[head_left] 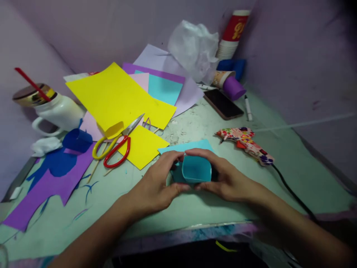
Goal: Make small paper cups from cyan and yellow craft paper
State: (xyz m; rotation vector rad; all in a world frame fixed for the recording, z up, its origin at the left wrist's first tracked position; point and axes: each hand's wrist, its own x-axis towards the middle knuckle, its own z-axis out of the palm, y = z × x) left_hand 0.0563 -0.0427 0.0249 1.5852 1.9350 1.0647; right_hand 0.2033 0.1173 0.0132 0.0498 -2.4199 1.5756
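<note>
A rolled strip of light blue paper (196, 169) is curled into a short tube near the table's front middle. My left hand (156, 184) grips its left side, thumb below and fingers bent over the top. My right hand (223, 176) holds the right side the same way, with its fingers reaching across the top edge. Behind the tube a flat light blue sheet (185, 146) lies on the table.
Red and yellow scissors (118, 143) lie on yellow paper (119, 96) to the left. A patterned glue gun (245, 143) with a black cord lies to the right, a phone (223, 104) and marker (248, 108) behind. A white jug (55, 109), purple and blue scraps (52, 175) and stacked cups (232, 35) surround.
</note>
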